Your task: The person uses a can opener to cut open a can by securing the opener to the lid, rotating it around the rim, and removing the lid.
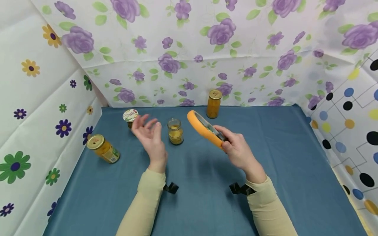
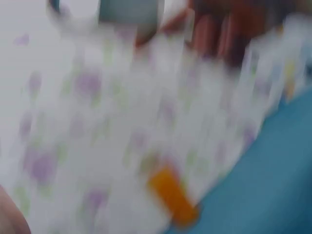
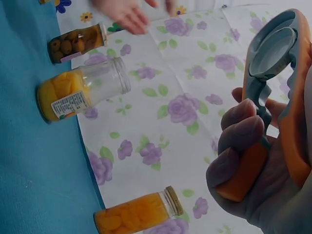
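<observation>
Jar opener (image 1: 200, 127) up, left hand (image 1: 152, 141) empty

Head: my right hand (image 1: 240, 151) grips the opener above the table (image 1: 283, 150), near the uncapped jar (image 1: 176, 134); left fingers spread loose, partly hiding the olive jar (image 1: 130, 115). Left wrist: mostly blur. Right wrist: a lid (image 3: 272, 54) sits inside the opener, tilted probably so it won't drop; frame edge crops my hand.

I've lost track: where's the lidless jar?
In the head view, the lidless jar stands on the blue cloth, left of centre, just right of the left hand.
</observation>
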Demonstrator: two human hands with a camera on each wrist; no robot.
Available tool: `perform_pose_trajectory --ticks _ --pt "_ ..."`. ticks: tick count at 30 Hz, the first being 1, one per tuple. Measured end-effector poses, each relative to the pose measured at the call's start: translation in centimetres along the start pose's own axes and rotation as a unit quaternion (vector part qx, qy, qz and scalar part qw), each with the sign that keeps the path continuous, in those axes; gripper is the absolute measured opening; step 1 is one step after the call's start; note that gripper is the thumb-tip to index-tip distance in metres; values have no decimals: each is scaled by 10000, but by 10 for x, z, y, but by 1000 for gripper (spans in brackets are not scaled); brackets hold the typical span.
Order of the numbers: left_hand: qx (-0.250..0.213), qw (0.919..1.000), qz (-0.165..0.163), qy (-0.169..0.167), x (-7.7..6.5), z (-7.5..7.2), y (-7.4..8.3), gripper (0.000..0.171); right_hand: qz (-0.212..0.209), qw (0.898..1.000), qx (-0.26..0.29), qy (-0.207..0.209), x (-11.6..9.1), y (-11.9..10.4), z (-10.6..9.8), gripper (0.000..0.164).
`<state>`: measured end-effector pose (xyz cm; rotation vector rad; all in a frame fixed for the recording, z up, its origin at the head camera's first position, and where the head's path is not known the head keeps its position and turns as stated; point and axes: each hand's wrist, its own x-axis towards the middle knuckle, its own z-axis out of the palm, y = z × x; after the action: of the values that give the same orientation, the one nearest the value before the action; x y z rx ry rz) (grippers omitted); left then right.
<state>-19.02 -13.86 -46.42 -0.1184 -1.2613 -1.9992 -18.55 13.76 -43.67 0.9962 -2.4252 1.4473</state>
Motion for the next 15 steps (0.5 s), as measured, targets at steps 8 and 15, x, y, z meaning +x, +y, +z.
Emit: perform_pose_trajectory --ticks 8,15 --pt "-1003 8984 -3816 -1927 -36 35 50 39 -464 9975 -527 42 4 -2 3 93" --pt "-2133 7901 -4903 -2998 -51 39 49 59 -637 9944 -842 -33 1 -2 7 93"
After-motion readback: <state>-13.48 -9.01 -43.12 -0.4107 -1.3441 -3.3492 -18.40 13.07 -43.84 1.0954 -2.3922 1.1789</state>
